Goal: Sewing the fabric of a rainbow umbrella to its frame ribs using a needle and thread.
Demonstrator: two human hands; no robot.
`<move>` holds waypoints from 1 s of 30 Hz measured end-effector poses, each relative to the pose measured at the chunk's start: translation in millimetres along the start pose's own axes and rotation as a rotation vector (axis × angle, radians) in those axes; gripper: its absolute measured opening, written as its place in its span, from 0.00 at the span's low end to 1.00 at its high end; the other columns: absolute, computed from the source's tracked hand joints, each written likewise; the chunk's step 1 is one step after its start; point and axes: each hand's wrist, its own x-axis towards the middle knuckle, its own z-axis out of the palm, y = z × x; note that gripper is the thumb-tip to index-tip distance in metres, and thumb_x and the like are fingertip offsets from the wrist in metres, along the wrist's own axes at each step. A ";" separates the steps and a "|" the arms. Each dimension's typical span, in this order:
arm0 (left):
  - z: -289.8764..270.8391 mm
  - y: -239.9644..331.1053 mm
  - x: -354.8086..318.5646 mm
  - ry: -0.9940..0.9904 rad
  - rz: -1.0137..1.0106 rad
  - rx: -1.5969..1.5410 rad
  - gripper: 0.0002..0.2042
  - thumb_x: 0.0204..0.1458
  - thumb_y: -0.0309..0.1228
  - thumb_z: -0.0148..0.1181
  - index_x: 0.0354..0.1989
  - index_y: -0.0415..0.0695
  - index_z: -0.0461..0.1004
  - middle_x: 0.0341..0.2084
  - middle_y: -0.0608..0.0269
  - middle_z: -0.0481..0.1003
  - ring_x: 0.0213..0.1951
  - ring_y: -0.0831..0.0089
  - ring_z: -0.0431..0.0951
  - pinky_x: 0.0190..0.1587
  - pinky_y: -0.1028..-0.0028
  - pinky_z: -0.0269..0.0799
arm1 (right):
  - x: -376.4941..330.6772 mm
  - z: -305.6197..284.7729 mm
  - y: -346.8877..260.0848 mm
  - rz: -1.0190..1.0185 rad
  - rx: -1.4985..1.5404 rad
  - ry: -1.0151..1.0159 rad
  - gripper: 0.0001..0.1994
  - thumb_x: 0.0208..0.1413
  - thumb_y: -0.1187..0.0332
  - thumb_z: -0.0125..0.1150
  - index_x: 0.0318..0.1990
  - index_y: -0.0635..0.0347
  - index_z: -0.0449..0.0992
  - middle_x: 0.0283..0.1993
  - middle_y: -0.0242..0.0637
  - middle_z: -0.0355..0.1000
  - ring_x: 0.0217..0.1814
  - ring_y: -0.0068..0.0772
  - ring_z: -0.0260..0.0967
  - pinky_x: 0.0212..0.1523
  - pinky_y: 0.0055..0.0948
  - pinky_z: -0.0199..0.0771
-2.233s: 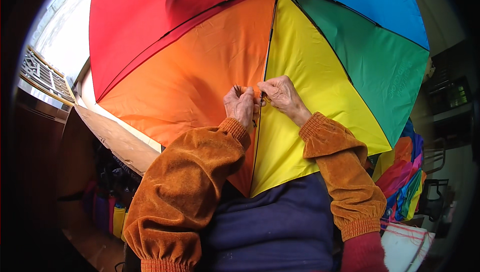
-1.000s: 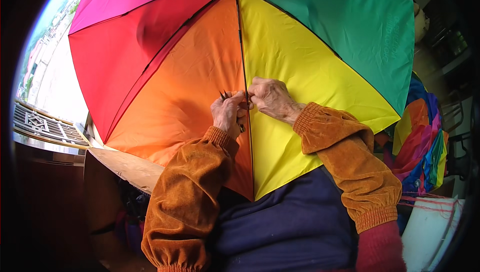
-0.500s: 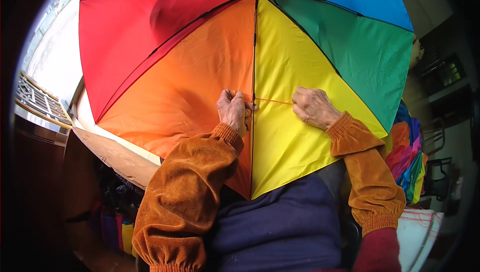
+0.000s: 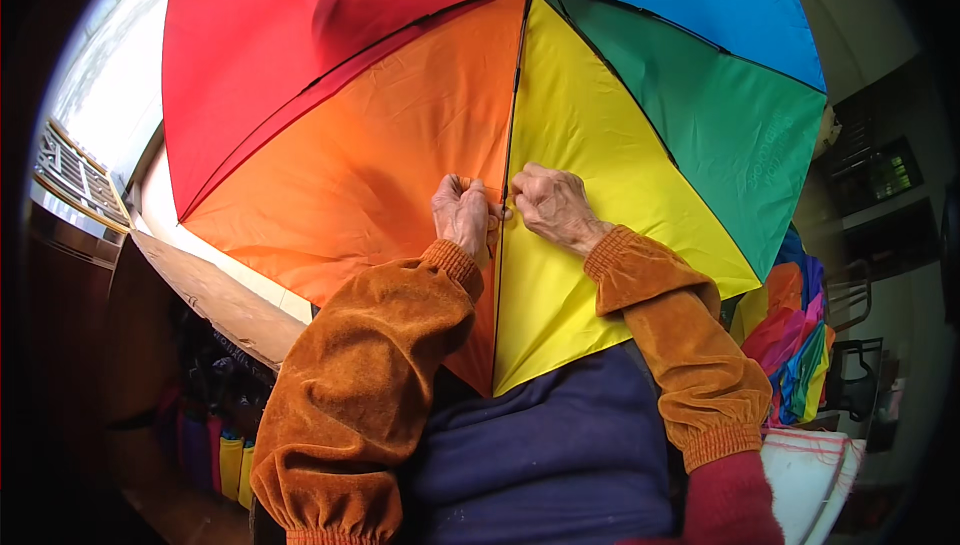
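An open rainbow-coloured umbrella [image 4: 400, 105] lies spread in front of me with its ribbed inner side showing. A thin black rib [image 4: 516, 95] runs down the seam between the orange and yellow panels. My left hand [image 4: 463, 213] is closed at this rib, fingertips pinching it from the orange side. Close by on the yellow side, my right hand [image 4: 553, 205] is closed in a pinch, its fingertips almost at the rib. The orange thread seen between the hands a moment earlier is hard to make out now. Both forearms wear brown velvety sleeves.
At the right hangs a heap of folded multicoloured umbrella cloth [image 4: 800, 335], above a white sack-like cloth [image 4: 808, 475]. A brown cardboard sheet [image 4: 215, 295] edges the umbrella at the left. Below it stand several coloured bundles [image 4: 232, 465]. A metal railing [image 4: 82, 180] is at far left.
My right hand has moved left, from well out on the yellow panel to beside the rib, and the taut orange thread no longer shows. My left hand stays at the rib. The umbrella has tilted slightly.
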 end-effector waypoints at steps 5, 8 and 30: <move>-0.4 -1.5 2.0 0.020 -0.002 0.007 0.04 0.55 0.28 0.42 0.29 0.46 0.56 0.11 0.56 0.69 0.07 0.81 0.58 0.07 0.80 0.48 | -11.5 -19.7 14.2 0.172 -0.287 -0.190 0.04 0.45 0.71 0.54 0.25 0.63 0.72 0.23 0.34 0.67 0.24 0.27 0.65 0.26 0.27 0.68; 0.8 -3.4 3.6 0.037 -0.009 0.020 0.04 0.55 0.28 0.42 0.29 0.46 0.56 0.11 0.55 0.69 0.07 0.81 0.58 0.07 0.80 0.48 | -17.7 -39.8 17.1 0.319 0.146 -0.031 0.04 0.46 0.72 0.54 0.24 0.63 0.72 0.24 0.35 0.68 0.25 0.27 0.66 0.28 0.27 0.69; 4.2 -3.4 -2.6 0.045 -0.012 0.063 0.04 0.55 0.27 0.44 0.29 0.48 0.57 0.13 0.55 0.68 0.08 0.82 0.56 0.07 0.81 0.46 | -17.4 -47.4 17.2 0.594 0.700 0.274 0.08 0.48 0.69 0.55 0.23 0.63 0.72 0.23 0.35 0.68 0.21 0.27 0.66 0.22 0.23 0.66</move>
